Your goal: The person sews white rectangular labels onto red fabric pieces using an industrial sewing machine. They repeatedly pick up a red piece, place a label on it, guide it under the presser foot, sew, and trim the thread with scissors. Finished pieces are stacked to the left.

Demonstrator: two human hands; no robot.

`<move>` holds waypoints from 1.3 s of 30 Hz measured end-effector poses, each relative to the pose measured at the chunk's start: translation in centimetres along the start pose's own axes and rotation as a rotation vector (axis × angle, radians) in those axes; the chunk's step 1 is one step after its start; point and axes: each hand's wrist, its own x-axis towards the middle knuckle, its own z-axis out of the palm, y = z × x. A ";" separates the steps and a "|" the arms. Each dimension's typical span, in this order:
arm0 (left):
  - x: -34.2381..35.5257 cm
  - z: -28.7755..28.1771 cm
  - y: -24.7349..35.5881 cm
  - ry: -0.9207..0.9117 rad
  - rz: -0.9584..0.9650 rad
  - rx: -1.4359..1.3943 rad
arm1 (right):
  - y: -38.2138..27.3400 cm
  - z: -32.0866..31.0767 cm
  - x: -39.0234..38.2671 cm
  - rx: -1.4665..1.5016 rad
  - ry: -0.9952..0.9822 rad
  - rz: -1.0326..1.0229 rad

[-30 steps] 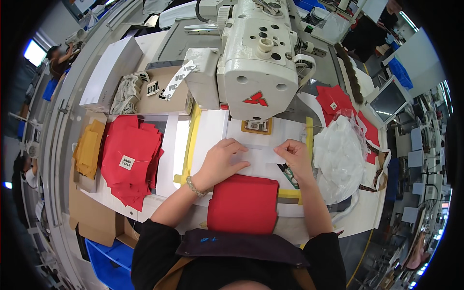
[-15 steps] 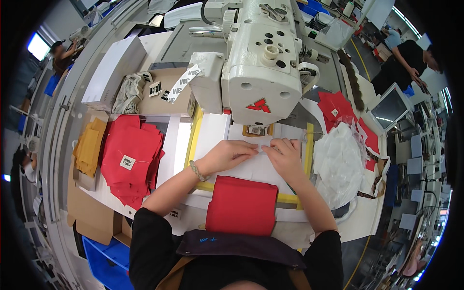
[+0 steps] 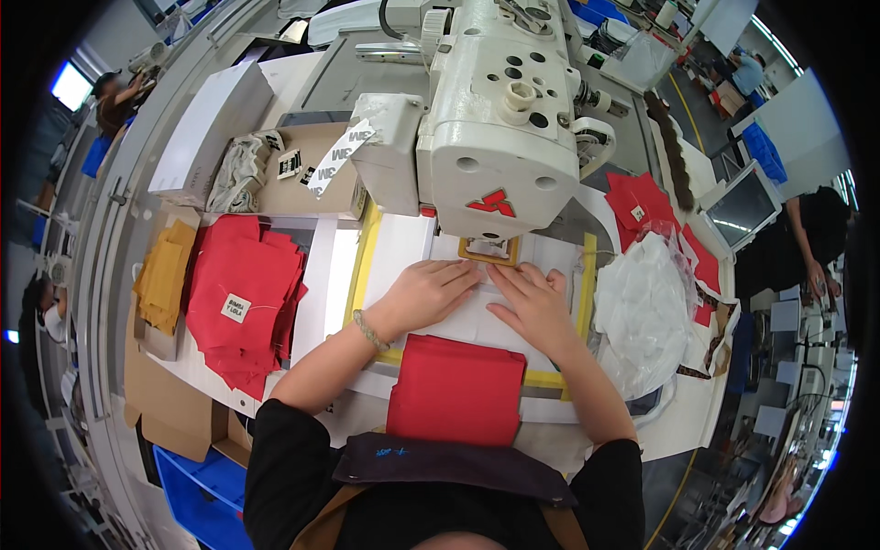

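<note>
Both my hands lie in front of the sewing machine (image 3: 500,160), with fingertips close to its small brass-coloured clamp frame (image 3: 489,257). My left hand (image 3: 434,291), a braided bracelet at its wrist, has its fingers stretched out flat. My right hand (image 3: 532,304) also lies flat, thumb and fingers apart. Under them is a white work surface (image 3: 458,325) bordered by yellow tape (image 3: 365,266). A small whitish piece seems to lie beneath the fingertips, but its kind cannot be made out. Folded red fabric (image 3: 456,390) rests between my forearms.
Left are a stack of red fabric pieces with a label (image 3: 243,293), yellow pieces (image 3: 165,275) and a cardboard tray (image 3: 316,174) of labels. To the right sit a clear bag of white material (image 3: 644,307) and more red pieces (image 3: 642,206). A co-worker (image 3: 811,238) stands beyond.
My fingers have gone from pinching at the small whitish piece to lying flatter, nearer the clamp frame. My right thumb has spread away. The co-worker at right has shifted nearer.
</note>
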 end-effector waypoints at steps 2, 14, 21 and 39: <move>-0.1 -0.1 0.3 0.006 0.000 -0.006 | 0.2 0.2 0.0 -0.002 -0.023 0.010; 2.1 0.3 1.1 0.010 0.093 0.101 | 2.8 0.3 0.5 0.064 -0.083 -0.058; 2.7 0.8 1.3 -0.049 0.032 0.157 | 3.4 0.7 0.4 0.094 -0.118 -0.055; 3.4 2.0 1.2 -0.062 -0.009 0.189 | 3.5 0.3 0.5 0.022 -0.149 -0.049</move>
